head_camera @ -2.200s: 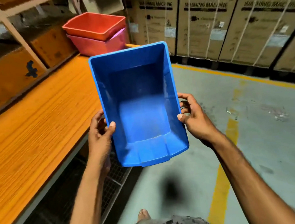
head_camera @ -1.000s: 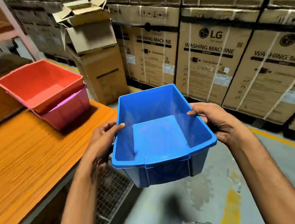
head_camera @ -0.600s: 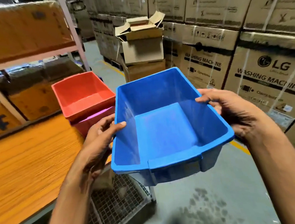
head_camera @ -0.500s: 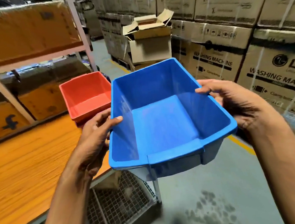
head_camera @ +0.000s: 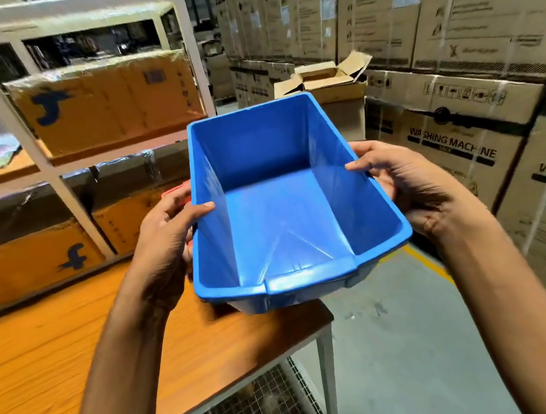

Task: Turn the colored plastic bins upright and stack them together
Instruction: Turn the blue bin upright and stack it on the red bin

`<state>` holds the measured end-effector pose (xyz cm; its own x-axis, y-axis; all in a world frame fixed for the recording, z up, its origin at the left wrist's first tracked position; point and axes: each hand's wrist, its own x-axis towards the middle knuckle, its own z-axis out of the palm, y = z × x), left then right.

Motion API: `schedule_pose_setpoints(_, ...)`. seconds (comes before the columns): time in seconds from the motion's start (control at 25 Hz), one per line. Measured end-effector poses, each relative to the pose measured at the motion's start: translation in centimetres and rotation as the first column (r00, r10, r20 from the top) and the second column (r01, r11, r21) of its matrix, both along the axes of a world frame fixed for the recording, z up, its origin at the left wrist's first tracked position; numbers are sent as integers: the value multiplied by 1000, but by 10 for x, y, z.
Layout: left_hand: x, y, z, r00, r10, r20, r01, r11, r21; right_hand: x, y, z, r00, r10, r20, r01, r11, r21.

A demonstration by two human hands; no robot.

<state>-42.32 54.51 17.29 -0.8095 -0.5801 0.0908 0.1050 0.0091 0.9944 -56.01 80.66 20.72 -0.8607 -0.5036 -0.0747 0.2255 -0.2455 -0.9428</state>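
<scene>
both hands, left hand (head_camera: 163, 243) and right hand (head_camera: 412, 191), grasp the blue bin (head_camera: 285, 205) by its side rims, mouth up, probably so it can nest; between them it hangs above the table (head_camera: 60, 350) corner.

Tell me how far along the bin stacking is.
Done: the blue rectangular plastic bin is upright. In hand: the left hand and right hand grip its side rims above the orange wooden table. Left: lowering it onto the red plastic bin, just a sliver visible behind the left hand.
</scene>
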Motion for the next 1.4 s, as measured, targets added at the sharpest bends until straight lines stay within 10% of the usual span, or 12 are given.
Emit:
schedule_pose_setpoints(0.96,-85,-129,7,911,394,120,-388,919,-75,-167,-212,-36,926,334,-175,-316,941,122)
schedule_pose_setpoints(1.4,-106,-164,-30,900,288,328,-357,917,175,-188,-235,-65,933,319,167,-352,908,228)
